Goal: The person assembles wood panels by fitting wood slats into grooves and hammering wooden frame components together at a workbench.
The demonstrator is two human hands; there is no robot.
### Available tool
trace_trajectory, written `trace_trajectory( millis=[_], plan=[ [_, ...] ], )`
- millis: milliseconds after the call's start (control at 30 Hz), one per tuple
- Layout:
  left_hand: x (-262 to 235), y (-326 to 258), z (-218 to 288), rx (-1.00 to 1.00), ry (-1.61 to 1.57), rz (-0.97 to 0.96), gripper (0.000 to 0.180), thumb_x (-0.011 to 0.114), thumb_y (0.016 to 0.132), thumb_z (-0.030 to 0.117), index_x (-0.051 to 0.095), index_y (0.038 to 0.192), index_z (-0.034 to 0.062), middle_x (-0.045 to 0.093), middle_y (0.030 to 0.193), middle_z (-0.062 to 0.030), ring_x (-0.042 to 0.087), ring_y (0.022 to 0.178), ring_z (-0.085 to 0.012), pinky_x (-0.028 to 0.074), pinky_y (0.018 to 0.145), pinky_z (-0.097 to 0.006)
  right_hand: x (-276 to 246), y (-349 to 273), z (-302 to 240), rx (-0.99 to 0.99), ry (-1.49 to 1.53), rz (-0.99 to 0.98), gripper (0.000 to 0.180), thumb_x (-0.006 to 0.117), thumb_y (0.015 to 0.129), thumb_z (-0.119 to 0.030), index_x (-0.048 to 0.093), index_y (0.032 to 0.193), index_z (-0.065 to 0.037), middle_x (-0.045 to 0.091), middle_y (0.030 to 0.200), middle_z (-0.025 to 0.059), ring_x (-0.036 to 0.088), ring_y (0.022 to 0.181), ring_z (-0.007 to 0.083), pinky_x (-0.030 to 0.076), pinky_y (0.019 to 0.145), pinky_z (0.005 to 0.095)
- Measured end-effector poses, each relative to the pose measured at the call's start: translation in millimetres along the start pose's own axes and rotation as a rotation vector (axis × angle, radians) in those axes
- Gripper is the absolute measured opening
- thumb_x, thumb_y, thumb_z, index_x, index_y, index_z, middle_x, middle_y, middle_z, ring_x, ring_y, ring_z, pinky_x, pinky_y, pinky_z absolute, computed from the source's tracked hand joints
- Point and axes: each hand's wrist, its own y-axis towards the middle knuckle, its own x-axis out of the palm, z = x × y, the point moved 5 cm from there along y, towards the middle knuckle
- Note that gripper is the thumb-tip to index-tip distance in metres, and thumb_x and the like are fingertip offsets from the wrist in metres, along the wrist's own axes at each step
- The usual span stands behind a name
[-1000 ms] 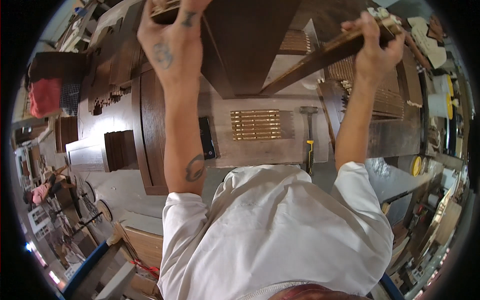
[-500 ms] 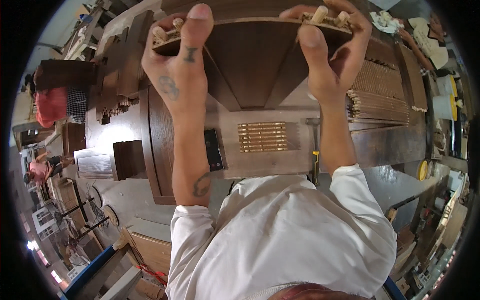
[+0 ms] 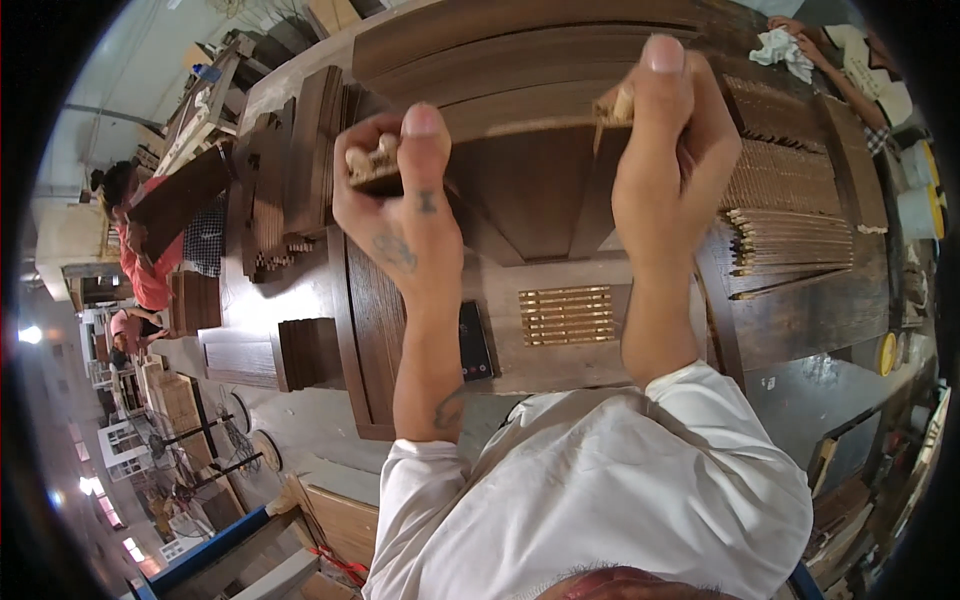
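"Head view, and it's two hands on one dark wooden panel (image 3: 525, 190)! How's the grip?"

"Narrow and loaded on the left: the left hand (image 3: 408, 205) wraps one corner, thumb laid along it, pale pegs (image 3: 360, 165) poking up beside the curled fingers. The right hand (image 3: 672, 150) is closed on the opposite corner, a peg by its thumb, its fingers mostly hidden."

"Why so far apart?"

"Balance, I'd judge: a corner each keeps a broad piece from twisting, and leaves those peg ends uncovered."

"And where's the panel sitting?"

"Raised between the hands, lower end down over the worktop (image 3: 550, 366), just beyond a row of short strips (image 3: 567, 316). Touching the surface or not, I can't tell. The upper edge runs at a slant, left end nearer the body!"

"Talk me through the room."

"Pale worktop shows around those strips, up to the near edge by the white shirt (image 3: 590, 470). Tighter at the sides: a black phone (image 3: 477, 340) lies right beside the left forearm, a stack of slats (image 3: 790, 245) spreads beyond the right one."

"And the far side?"

"Long boards (image 3: 440, 50) fill it, so sliding outward looks cramped; upward looks freer."
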Motion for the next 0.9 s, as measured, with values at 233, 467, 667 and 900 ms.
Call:
trace_trajectory(
  millis=[233, 467, 667, 900],
  plan=[
    [-1, -11, 5, 0.124, 0.167, -0.032, 0.029, 0.055, 0.090, 0.027, 0.062, 0.088, -0.0009, 0.056, 0.085, -0.0051, 0.053, 0.083, -0.0143, 0.042, 0.081, -0.030, -2, -10, -1, 0.129, 0.063, 0.179, 0.046, 0.049, 0.095, -0.034, 0.046, 0.062, -0.002, 0.047, 0.057, 0.0041, 0.046, 0.052, 0.0108, 0.037, 0.050, 0.0250],
    [5, -5, 2, 0.026, 0.156, -0.018, 0.035, 0.058, 0.087, 0.033, 0.061, 0.080, -0.0015, 0.057, 0.086, -0.0099, 0.054, 0.082, -0.0165, 0.044, 0.079, -0.036, 0, -6, 11, 0.069, -0.025, 0.202, 0.044, 0.046, 0.095, -0.034, 0.045, 0.064, -0.003, 0.047, 0.053, 0.0086, 0.045, 0.043, 0.0134, 0.037, 0.041, 0.0260],
    [8, -6, -3, 0.051, 0.045, -0.120, 0.033, 0.058, 0.087, 0.028, 0.060, 0.076, -0.0033, 0.055, 0.085, -0.0103, 0.054, 0.083, -0.0191, 0.046, 0.074, -0.034, -7, -9, 10, 0.021, -0.140, 0.218, 0.046, 0.044, 0.096, -0.040, 0.044, 0.068, -0.003, 0.044, 0.053, 0.0073, 0.043, 0.043, 0.0133, 0.038, 0.041, 0.0256],
    [-9, -14, -18, 0.175, -0.106, -0.041, 0.031, 0.065, 0.085, 0.026, 0.055, 0.097, -0.0019, 0.060, 0.079, -0.0095, 0.059, 0.081, -0.0147, 0.048, 0.066, -0.026, -12, -24, 17, -0.092, -0.034, 0.196, 0.024, 0.058, 0.094, -0.022, 0.054, 0.083, -0.001, 0.053, 0.060, -0.0004, 0.047, 0.052, 0.0039, 0.040, 0.047, 0.0206]
  ],
)
